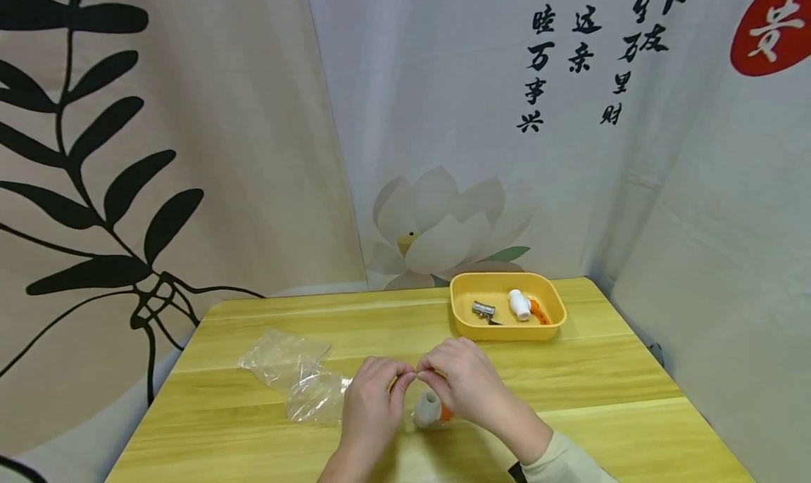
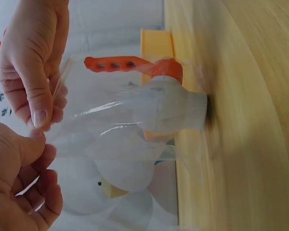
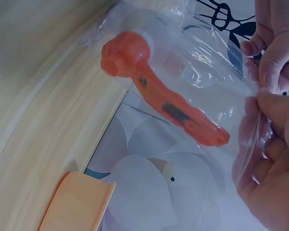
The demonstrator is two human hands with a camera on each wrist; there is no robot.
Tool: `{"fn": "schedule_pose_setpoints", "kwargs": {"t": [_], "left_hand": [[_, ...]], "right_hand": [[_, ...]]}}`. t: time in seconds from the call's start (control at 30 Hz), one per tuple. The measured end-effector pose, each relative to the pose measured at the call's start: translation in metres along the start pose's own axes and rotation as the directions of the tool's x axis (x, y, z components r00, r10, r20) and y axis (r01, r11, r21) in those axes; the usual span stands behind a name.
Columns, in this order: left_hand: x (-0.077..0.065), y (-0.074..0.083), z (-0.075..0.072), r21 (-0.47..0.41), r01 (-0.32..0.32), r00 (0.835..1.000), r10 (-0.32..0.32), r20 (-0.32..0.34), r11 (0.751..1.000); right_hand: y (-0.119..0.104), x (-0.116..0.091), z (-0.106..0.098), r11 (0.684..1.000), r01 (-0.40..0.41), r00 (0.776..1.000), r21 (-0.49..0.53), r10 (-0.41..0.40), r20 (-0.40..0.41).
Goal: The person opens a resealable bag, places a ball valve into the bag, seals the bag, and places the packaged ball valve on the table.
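A white plastic valve (image 2: 156, 106) with an orange lever handle (image 3: 156, 98) stands inside a clear plastic bag (image 2: 96, 144) on the table. My left hand (image 1: 374, 407) pinches the bag's top edge between thumb and forefinger. Right beside it, my right hand (image 1: 467, 381) pinches the same edge, the fingertips of both hands meeting. The bag hangs from the fingers down around the valve. In the head view the right hand partly hides the valve (image 1: 427, 409) and its handle.
Crumpled clear plastic bags (image 1: 310, 391) lie left of my left hand. At the table's back right stands a yellow tray (image 1: 507, 333) holding a small metal part (image 1: 483, 309) and a white piece (image 1: 519, 305) with an orange part. A printed curtain hangs behind the wooden table (image 1: 241, 434).
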State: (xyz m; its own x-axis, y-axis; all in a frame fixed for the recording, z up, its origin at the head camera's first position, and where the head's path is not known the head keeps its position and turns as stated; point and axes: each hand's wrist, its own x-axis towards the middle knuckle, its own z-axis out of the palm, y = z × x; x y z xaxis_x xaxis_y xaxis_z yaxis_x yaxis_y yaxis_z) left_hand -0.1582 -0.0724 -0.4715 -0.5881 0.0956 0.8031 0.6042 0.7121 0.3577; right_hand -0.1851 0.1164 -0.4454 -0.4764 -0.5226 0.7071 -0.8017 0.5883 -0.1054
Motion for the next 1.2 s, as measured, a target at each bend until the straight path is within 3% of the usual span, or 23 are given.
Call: {"fn": "schedule_pose_setpoints", "kwargs": {"t": [0.27, 0.63, 0.87, 0.97, 1.2], "left_hand": [[0.004, 0.002, 0.004, -0.005, 0.019, 0.999, -0.019, -0.035, 1.000], [0.009, -0.003, 0.009, 0.023, 0.049, 0.999, -0.049, -0.016, 0.999], [0.005, -0.006, 0.007, 0.036, 0.118, 0.985, -0.122, 0.119, 0.992], [0.003, -0.006, 0.005, 0.031, 0.134, 0.980, -0.137, 0.147, 0.991], [0.003, -0.007, 0.003, 0.014, 0.094, 0.991, -0.094, 0.091, 0.996]], "right_hand": [[0.003, 0.000, 0.004, 0.999, -0.007, 0.998, -0.040, 0.005, -0.061], [0.010, 0.001, 0.009, 0.996, -0.087, 0.996, -0.018, 0.086, -0.005], [0.012, 0.000, 0.010, 0.998, -0.058, 0.998, -0.020, 0.058, -0.019], [0.012, 0.000, 0.011, 0.999, -0.040, 0.999, -0.017, 0.040, -0.026], [0.011, 0.000, 0.010, 1.000, -0.021, 0.997, 0.016, 0.022, -0.068]]}}
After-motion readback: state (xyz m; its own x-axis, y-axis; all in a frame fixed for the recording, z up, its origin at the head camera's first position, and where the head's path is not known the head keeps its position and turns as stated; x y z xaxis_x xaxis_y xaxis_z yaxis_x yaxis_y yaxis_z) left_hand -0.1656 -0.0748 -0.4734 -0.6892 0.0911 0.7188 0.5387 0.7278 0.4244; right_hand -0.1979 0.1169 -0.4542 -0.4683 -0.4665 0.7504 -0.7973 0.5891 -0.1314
